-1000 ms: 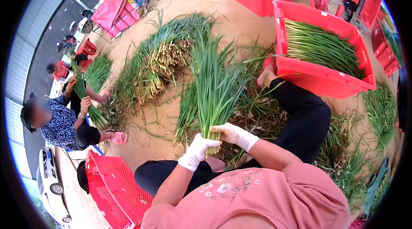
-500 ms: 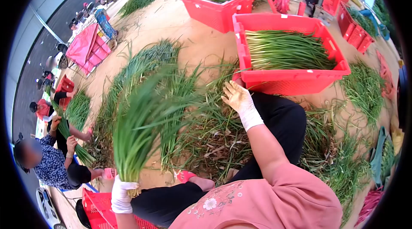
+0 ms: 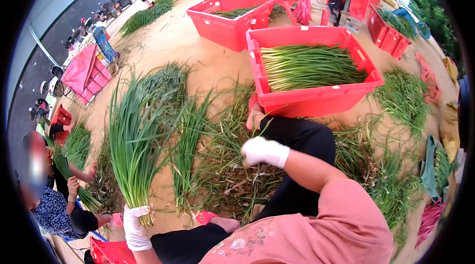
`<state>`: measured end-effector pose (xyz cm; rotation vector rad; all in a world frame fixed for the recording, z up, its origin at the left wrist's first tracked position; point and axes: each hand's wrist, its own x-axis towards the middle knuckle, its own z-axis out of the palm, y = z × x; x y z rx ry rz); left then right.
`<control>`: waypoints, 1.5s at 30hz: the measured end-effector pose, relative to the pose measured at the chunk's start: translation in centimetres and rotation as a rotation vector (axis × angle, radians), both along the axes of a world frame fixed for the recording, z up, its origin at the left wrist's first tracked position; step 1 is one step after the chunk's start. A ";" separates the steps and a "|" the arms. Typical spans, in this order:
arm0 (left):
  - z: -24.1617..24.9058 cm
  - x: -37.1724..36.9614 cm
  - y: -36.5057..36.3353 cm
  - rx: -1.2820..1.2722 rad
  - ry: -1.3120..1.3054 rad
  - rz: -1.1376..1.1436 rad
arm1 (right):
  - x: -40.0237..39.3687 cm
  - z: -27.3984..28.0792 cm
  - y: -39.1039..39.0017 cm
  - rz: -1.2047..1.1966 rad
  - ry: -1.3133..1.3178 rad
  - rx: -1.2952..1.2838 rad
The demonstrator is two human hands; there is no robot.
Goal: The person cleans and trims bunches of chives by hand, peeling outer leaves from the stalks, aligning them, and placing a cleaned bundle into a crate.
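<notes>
My left hand point(image 3: 136, 227), in a white glove, grips a bunch of garlic chives point(image 3: 129, 153) by the pale stem ends. The long green leaves fan upward and away from me. My right hand point(image 3: 264, 152), also gloved, is over the pile of loose leaves and dry trimmings point(image 3: 237, 165), near my bent knee. Its back faces me and it is smeared by motion, so its fingers are hidden. Beyond it stands a red crate point(image 3: 321, 93) with chives point(image 3: 311, 66) laid lengthwise inside.
A second red crate point(image 3: 217, 29) sits farther back. More chives point(image 3: 166, 83) lie heaped on the floor ahead, with loose greens point(image 3: 403, 98) to the right. At the left a co-worker point(image 3: 57, 214) holds another bunch. Other people and crates are in the background.
The bunch in my left hand has swung left and is now sharper. My right hand has moved down and left, turning from palm showing with fingers spread to back showing. The view has shifted.
</notes>
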<state>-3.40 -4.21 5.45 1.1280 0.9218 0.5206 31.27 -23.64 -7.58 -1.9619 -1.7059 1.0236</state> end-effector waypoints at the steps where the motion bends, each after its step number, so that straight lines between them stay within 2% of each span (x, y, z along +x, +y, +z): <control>1: -0.5 0.1 -0.2 -0.013 0.013 -0.007 | 2.5 2.1 -1.1 -0.194 0.168 0.112; 3: -1.2 0.3 -0.9 -0.060 0.024 0.000 | 8.9 5.0 -3.0 -0.647 0.387 0.389; 4: -1.3 0.5 -1.4 -0.071 0.025 -0.001 | 12.9 5.0 -4.2 -0.837 0.331 0.500; 5: -1.5 0.8 -1.8 -0.070 0.043 -0.026 | 17.2 4.3 -5.6 -0.973 0.180 0.553; 6: -1.6 1.0 -2.2 -0.065 0.059 -0.051 | 21.8 2.6 -7.1 -1.029 -0.209 0.580; 8: -2.4 1.5 -2.8 -0.078 0.075 -0.048 | 27.2 0.2 -10.1 -1.102 -0.333 0.325; 10: -2.0 2.8 -3.5 -0.056 0.136 -0.073 | 28.5 -1.1 -10.7 -1.111 -0.399 0.131; 12: -0.5 3.9 -4.4 -0.115 0.128 -0.076 | 28.8 -1.8 -9.9 -1.137 -0.324 0.075; 14: -0.5 3.9 -4.5 -0.127 0.234 -0.177 | 28.7 -2.2 -8.7 -1.092 -0.362 0.013; 16: -1.0 4.6 -4.3 -0.148 0.257 -0.170 | 28.9 -2.7 -7.6 -1.080 -0.417 -0.136; 18: -1.5 5.3 -4.1 -0.177 0.259 -0.169 | 28.8 -3.5 -7.0 -1.093 -0.518 -0.162; 20: -2.4 5.5 -3.6 -0.170 0.266 -0.163 | 29.6 -4.0 -6.9 -1.088 -0.507 -0.165; 23: -3.1 5.7 -2.9 -0.162 0.257 -0.181 | 29.8 -2.9 -7.8 -1.209 -0.442 0.163; 24: -3.3 5.7 -2.8 -0.161 0.250 -0.196 | 29.8 -2.5 -8.4 -1.242 -0.219 0.324; 26: -3.5 6.4 -3.0 -0.159 0.196 -0.158 | 26.9 0.6 -9.3 -1.203 0.123 0.319; 28: -3.9 6.4 -3.2 -0.163 0.161 -0.116 | 23.7 3.3 -9.8 -0.983 0.135 0.056; 29: -4.2 6.3 -3.0 -0.152 0.151 -0.102 | 22.7 3.1 -10.1 -0.824 0.040 0.142; 30: -4.2 6.4 -2.9 -0.140 0.137 -0.088 | 22.2 2.7 -9.9 -0.717 0.077 0.122; 32: -3.5 7.2 -3.3 -0.114 0.149 -0.089 | 20.4 2.0 -9.6 -0.656 0.002 0.165; 34: -3.5 7.4 -3.5 -0.046 0.131 -0.122 | 18.6 2.0 -8.8 -0.680 -0.031 0.209; 36: -3.9 7.4 -3.5 0.049 0.134 -0.151 | 16.7 2.8 -8.0 -0.837 -0.170 0.384; 37: -3.5 7.7 -3.8 0.031 0.126 -0.159 | 15.3 3.4 -7.7 -0.834 -0.095 0.470; 38: -2.9 8.1 -4.1 0.016 0.117 -0.162 | 14.4 2.8 -7.6 -0.708 -0.106 0.550; 39: -2.6 8.5 -4.3 -0.010 0.109 -0.148 | 11.8 3.5 -7.2 -0.727 0.354 0.469; 40: -2.2 8.8 -4.6 -0.035 0.101 -0.129 | 10.0 3.8 -6.9 -0.503 0.367 0.387; 42: -1.2 9.8 -5.3 0.008 0.088 -0.134 | 6.0 6.4 -5.7 0.133 0.231 -0.093; 43: -1.1 10.1 -5.5 0.012 0.045 -0.134 | 5.1 3.8 -4.8 0.441 0.368 -0.190; 44: -1.3 10.4 -5.6 0.020 0.002 -0.140 | 3.4 3.7 -4.3 0.356 0.163 -0.445; 45: -1.3 10.5 -5.6 0.011 0.012 -0.153 | 2.0 4.7 -3.1 0.312 -0.041 -0.391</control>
